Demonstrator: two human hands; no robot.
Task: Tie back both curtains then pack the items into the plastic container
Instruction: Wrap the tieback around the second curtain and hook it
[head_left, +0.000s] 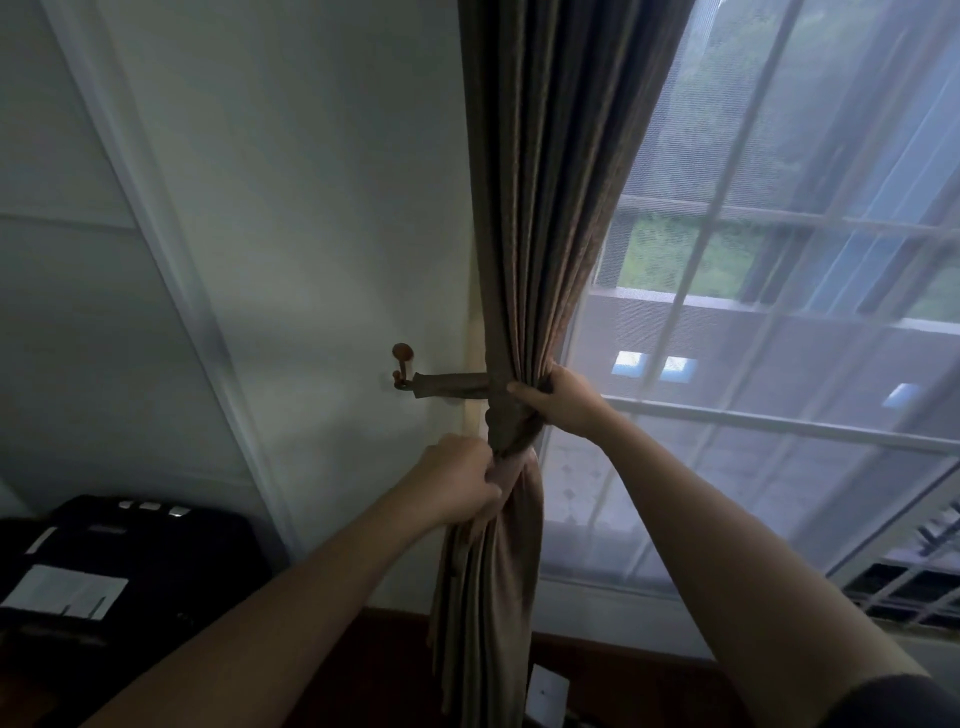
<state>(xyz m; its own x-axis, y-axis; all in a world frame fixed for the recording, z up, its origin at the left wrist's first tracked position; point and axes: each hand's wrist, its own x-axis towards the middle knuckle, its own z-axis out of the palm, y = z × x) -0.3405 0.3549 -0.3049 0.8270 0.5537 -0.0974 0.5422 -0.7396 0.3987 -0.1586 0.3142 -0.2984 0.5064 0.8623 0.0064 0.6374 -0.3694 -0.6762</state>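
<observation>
A brown curtain (540, 208) hangs gathered at the left side of the window. A fabric tieback strap (452, 384) runs from a wooden wall hook (402, 358) to the bunched curtain and wraps around it. My right hand (563, 400) grips the gathered curtain at the strap's height. My left hand (457, 480) clutches the folds just below the strap, with the cloth falling loose beneath it. The plastic container is out of view.
A white wall and door frame (171, 260) stand to the left. A black device (119, 561) with paper on it sits at the lower left. A sheer net (779, 364) covers the window. Dark wood surface (395, 670) lies below, with a small white object (545, 693).
</observation>
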